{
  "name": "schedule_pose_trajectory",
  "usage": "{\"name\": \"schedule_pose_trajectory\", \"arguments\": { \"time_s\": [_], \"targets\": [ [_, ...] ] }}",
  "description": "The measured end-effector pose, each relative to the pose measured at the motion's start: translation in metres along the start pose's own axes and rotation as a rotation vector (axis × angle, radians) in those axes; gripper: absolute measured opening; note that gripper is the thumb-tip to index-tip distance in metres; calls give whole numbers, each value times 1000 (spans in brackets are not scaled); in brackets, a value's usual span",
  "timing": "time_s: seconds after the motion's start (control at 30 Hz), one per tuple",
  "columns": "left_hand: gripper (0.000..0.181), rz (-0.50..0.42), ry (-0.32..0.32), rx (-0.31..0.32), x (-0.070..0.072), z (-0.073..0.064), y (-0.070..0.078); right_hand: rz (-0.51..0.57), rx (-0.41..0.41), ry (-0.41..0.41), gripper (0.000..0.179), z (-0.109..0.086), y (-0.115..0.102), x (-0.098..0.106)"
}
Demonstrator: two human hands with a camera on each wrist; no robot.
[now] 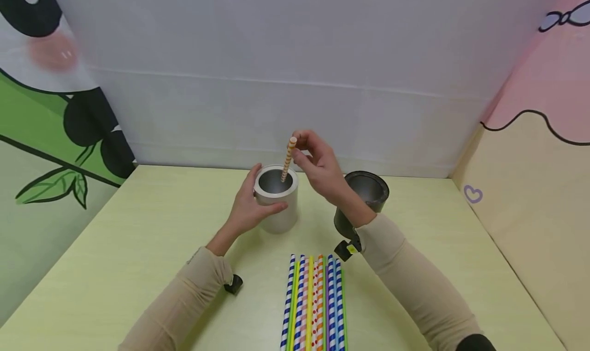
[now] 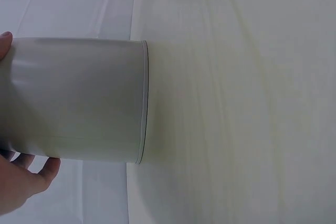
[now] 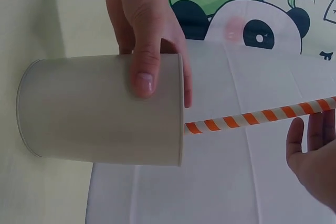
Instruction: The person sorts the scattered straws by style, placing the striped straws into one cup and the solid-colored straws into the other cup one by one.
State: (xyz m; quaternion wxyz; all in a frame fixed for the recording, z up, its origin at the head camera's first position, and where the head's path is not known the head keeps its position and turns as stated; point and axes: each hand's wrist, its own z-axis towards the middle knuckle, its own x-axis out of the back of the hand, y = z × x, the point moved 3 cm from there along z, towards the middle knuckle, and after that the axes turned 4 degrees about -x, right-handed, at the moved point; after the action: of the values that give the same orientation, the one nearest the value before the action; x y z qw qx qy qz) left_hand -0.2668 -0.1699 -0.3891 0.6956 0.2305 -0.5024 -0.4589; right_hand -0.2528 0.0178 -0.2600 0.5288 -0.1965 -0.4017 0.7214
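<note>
A white cylindrical container [image 1: 279, 215] stands upright on the table, its grey inside visible from above. My left hand [image 1: 251, 205] grips its side near the rim, with the thumb across the front; the right wrist view shows that thumb on the wall. Between thumb and fingers, my right hand [image 1: 320, 164] pinches the upper end of an orange-and-white striped paper straw [image 3: 252, 118]. The straw's lower end reaches into the container's mouth, and its tip is hidden in the right wrist view. In the left wrist view, the container [image 2: 79, 98] covers part of the left hand [image 2: 23, 182].
A black container [image 1: 366, 189] stands to the right, partly behind my right forearm. Several coloured and patterned straws [image 1: 313, 305] lie side by side at the table's front. A white sheet [image 1: 295, 115] closes off the back of the pale table [image 1: 184, 197]; printed panels flank it.
</note>
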Motion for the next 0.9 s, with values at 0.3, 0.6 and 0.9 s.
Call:
{"name": "schedule_pose_trajectory", "arguments": {
  "time_s": [0.3,0.6,0.9],
  "targets": [
    [114,4,10,2,0,1,1,-15,-81,28,16,2,17,-1],
    [114,-1,9,9,-2,-1,0,12,-169,61,17,2,38,-2],
    [114,4,13,4,-2,-1,2,8,-220,87,19,3,57,-4]
  ]
}}
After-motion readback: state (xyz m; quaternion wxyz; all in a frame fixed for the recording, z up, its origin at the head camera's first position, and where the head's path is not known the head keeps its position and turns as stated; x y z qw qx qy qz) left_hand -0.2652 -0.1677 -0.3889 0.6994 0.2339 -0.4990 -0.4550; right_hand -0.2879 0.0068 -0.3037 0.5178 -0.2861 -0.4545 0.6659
